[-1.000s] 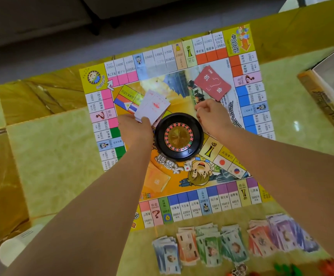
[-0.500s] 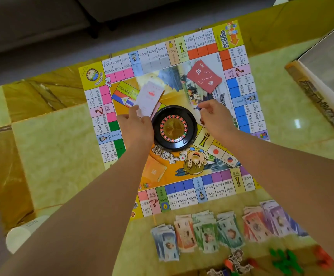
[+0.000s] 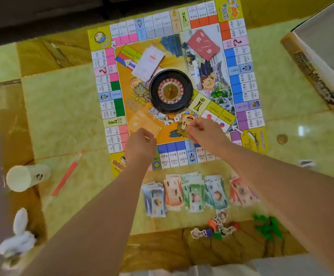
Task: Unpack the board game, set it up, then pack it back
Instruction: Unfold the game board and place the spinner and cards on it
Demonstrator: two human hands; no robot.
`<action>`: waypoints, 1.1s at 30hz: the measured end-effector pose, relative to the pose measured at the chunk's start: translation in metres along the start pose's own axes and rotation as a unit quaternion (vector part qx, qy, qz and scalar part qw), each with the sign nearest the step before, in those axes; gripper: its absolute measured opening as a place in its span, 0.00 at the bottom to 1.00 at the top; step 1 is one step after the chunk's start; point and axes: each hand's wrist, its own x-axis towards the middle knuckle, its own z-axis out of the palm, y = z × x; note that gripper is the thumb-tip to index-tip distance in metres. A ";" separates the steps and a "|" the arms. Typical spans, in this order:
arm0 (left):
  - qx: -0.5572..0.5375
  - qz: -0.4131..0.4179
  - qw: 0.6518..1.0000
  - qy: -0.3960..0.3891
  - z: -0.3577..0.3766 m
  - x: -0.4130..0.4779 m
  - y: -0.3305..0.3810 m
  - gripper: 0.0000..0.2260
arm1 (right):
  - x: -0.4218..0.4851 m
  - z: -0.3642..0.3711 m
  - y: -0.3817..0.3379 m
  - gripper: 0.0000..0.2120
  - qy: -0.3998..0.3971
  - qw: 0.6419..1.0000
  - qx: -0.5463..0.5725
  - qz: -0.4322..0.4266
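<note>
I log the board (image 3: pixel 110 108) flat on the tabletop (image 3: pixel 66 108), the roulette wheel (image 3: pixel 170 90) at its centre, one card stack (image 3: pixel 149 62) just behind-left, a second card stack (image 3: pixel 204 44) behind-right, banknote piles (image 3: pixel 194 192) in a row before the board, tokens (image 3: pixel 218 228) nearer still, and the box (image 3: pixel 317 72) at right.

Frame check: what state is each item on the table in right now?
Board, unfolded flat.
Roulette wheel, upright at board centre.
Red cards, neatly stacked.
White cards, loosely splayed.
Orange cards, flat on the board.
Banknotes, sorted in fanned piles.
Left hand, fingers curled, contents unclear.
Right hand, fingers curled, contents unclear.
</note>
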 end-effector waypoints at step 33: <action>0.153 0.140 0.978 0.017 0.073 -0.097 -0.139 0.32 | -0.133 0.163 0.078 0.15 -0.051 0.997 -0.056 -0.022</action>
